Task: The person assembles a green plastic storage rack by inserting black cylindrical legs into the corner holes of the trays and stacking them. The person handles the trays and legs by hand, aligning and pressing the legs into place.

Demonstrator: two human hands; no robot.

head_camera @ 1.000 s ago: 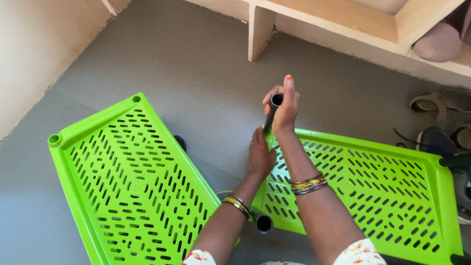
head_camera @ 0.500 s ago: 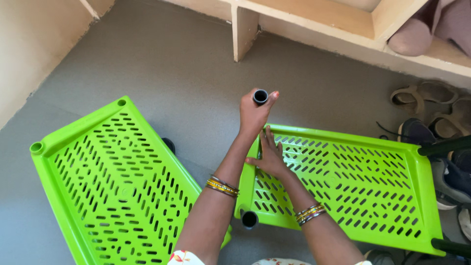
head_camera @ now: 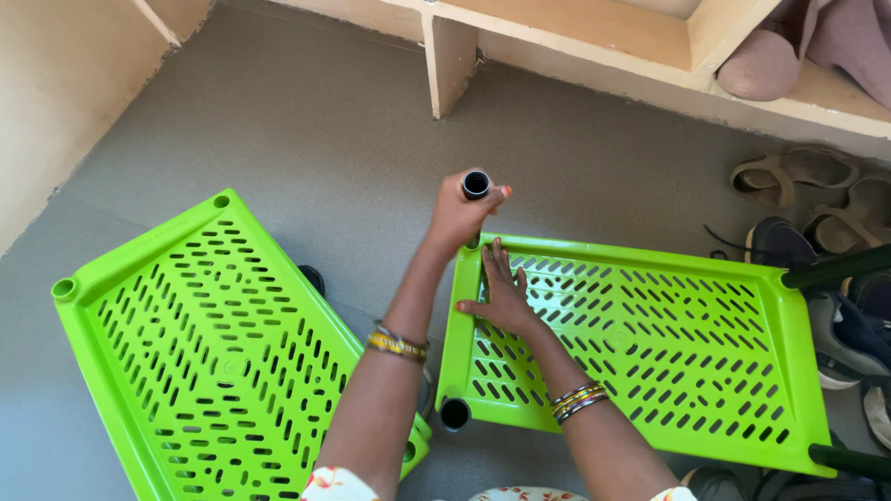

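Shoes [head_camera: 798, 176], wooden shelf [head_camera: 594, 28], grey floor [head_camera: 325, 111]

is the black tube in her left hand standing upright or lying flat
Upright: the black tube shows its open round end to the camera, gripped by the left hand at the green shelf's corner.

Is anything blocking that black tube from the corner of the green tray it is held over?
Nothing visible does. The left hand grips the black plastic tube upright at the far-left corner of the perforated green plastic tray, while the right hand lies flat on the tray beside it, not underneath.
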